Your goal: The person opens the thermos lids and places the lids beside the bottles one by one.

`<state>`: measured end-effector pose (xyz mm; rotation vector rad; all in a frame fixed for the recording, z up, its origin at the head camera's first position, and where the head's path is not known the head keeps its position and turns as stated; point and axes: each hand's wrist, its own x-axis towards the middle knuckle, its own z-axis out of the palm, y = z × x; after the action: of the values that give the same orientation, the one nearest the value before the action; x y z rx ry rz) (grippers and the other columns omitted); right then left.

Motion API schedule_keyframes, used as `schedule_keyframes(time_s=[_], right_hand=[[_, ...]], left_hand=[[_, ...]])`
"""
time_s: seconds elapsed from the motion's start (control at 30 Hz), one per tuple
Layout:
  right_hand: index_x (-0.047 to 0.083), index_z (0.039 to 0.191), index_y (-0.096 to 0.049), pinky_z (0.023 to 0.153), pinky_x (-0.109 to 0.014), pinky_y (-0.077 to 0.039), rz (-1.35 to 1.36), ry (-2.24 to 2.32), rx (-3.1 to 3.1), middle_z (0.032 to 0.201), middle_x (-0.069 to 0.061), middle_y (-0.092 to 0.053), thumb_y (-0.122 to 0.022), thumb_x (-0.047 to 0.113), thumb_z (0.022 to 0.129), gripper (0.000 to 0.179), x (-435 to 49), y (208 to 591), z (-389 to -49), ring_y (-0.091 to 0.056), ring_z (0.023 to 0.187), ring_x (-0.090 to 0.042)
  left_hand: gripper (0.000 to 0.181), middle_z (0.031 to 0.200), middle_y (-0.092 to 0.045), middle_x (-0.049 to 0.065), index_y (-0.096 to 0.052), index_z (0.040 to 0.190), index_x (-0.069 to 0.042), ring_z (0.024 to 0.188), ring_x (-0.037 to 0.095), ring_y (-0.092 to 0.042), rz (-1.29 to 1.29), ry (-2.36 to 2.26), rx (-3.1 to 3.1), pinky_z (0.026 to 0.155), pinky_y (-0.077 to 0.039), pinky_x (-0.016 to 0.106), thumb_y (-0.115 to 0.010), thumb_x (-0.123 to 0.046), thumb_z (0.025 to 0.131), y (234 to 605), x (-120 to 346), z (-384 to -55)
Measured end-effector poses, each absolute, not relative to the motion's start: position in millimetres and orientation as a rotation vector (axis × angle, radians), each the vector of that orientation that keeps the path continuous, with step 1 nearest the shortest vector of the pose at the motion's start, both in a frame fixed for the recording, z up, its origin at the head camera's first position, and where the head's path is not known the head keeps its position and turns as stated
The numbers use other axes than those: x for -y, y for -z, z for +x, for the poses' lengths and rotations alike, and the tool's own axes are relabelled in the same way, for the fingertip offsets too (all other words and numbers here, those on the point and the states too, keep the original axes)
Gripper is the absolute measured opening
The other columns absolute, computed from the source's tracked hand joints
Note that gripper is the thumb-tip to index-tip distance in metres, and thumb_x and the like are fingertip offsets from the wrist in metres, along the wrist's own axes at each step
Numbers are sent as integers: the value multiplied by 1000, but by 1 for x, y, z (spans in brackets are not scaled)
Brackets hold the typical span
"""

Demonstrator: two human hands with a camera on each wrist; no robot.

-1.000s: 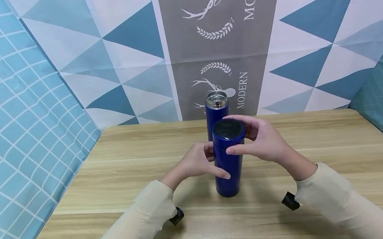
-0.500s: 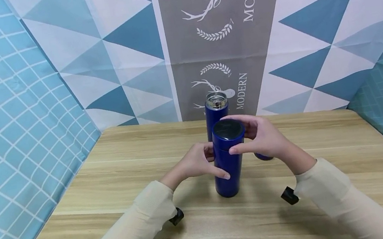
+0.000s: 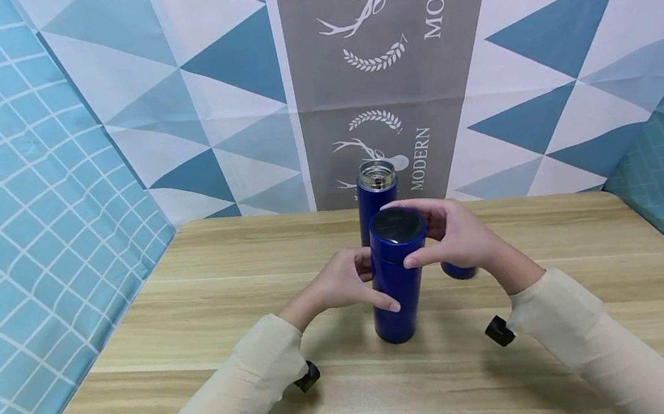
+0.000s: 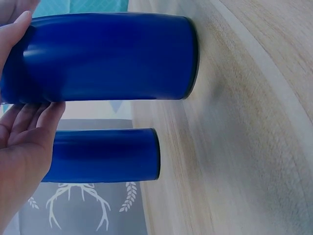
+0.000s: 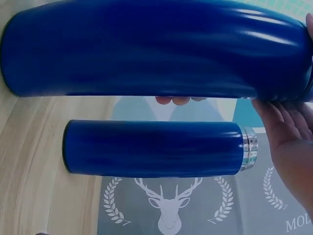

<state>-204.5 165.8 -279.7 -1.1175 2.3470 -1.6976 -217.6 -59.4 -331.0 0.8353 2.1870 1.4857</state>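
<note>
Plainly, everything centres on the near flask (image 3: 394,298), which stands upright on the table (image 3: 361,403) between the two hands, long axis vertical, lid (image 3: 385,250) straight above the body. The left hand (image 3: 343,280) is lower and grips the body, thumb in front; the right hand (image 3: 462,237) is higher, thumb and fingers bent around the top at the lid. Just behind, apart, stands an open flask (image 5: 154,148); a blue object (image 3: 459,270) shows partly beyond the right hand.

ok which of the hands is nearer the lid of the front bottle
Right: the right hand is at the lid; the left hand holds the front bottle lower down, around its body.
</note>
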Motion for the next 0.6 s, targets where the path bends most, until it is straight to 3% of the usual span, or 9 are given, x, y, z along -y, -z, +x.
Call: schedule_keyframes(time_s=[0.23, 0.3, 0.5, 0.6], right_hand=[[-6, 135, -47, 91, -25, -55, -1162, 1685, -2298, 124, 0, -67, -82, 11, 75, 72, -168, 279, -210, -67, 106, -10], [-6, 136, -46, 91, -25, -56, -1176, 1672, -2275, 124, 2, -66, -81, 11, 76, 72, -169, 279, -212, -67, 107, -11], [-3, 137, -46, 92, -30, -56, -1201, 1635, -2179, 130, -18, -61, -80, 7, 76, 71, -173, 279, -221, -67, 109, -17], [-3, 137, -46, 92, -30, -56, -1218, 1629, -2131, 130, -17, -62, -80, 9, 76, 71, -173, 279, -224, -67, 109, -16]], left_hand=[[62, 123, -67, 11, -60, 122, -2, 115, 21, -65, 823, -1483, -2202, 101, -51, 32, -86, -5, 66, 330, 59, -217], [63, 124, -67, 12, -60, 123, -2, 115, 22, -65, 827, -1485, -2196, 102, -51, 34, -86, -5, 66, 330, 59, -217], [63, 124, -66, 13, -60, 123, -1, 115, 22, -65, 833, -1488, -2184, 103, -50, 37, -86, -5, 66, 331, 59, -218], [62, 123, -67, 14, -59, 123, -1, 114, 22, -66, 846, -1489, -2186, 101, -51, 34, -85, -5, 66, 331, 59, -218]])
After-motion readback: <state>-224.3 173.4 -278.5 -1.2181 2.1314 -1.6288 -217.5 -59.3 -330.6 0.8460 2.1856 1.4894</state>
